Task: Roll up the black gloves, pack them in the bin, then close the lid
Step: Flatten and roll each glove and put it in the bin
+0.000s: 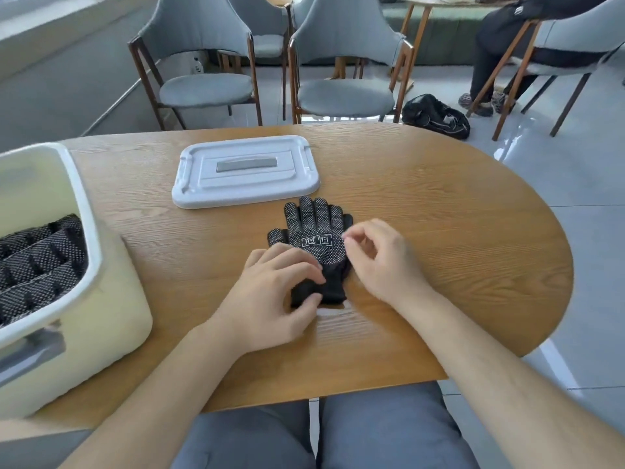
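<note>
From the head view we judge the rolling step just begun: our left hand (270,292) pinches the cuff of the black glove (314,238) lying mid-table, our right hand (378,258) hovers loosely curled beside it, gripping nothing; next, roll toward the lid (247,170); the bin (67,265) waits at the left edge.

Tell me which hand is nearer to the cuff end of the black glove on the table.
Left. The left hand grips the rolled cuff of the black glove, fingers and thumb touching it. The right hand is curled beside the glove's palm, farther up from the cuff.
</note>
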